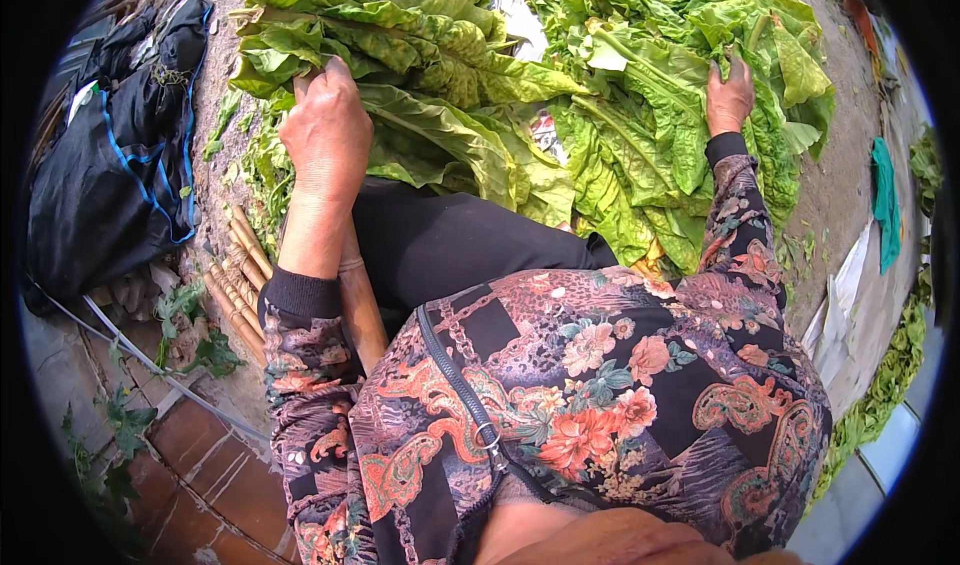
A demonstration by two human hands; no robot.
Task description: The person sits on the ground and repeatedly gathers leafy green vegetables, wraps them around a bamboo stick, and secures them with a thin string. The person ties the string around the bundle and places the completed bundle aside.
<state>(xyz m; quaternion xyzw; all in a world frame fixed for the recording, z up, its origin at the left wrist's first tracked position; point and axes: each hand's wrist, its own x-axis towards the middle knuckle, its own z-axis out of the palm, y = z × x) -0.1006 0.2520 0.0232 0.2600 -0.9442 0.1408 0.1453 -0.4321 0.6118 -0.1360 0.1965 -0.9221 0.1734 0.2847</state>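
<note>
Two heaps of large, broad yellow-green leaves, tobacco-like, lie in front of me: a left heap (440, 65) and a right heap (640, 115). My left hand (328, 130) is closed at the near left edge of the left heap, leaf gathered at its fingers. Its fingertips are partly hidden. At the right heap, my right hand (730, 95) has its fingers curled round a leaf near the far right side. Beneath my left forearm runs a thick bamboo pole (358, 295), beside my dark trouser leg (450, 235).
Several bamboo sticks (237, 290) lie left of my forearm. Farther left is a black cloth bag (110, 175) with blue trim. Red-brown tiles (190, 435) show at lower left. A teal cloth (885, 205) and more leaves (885, 390) lie along the right.
</note>
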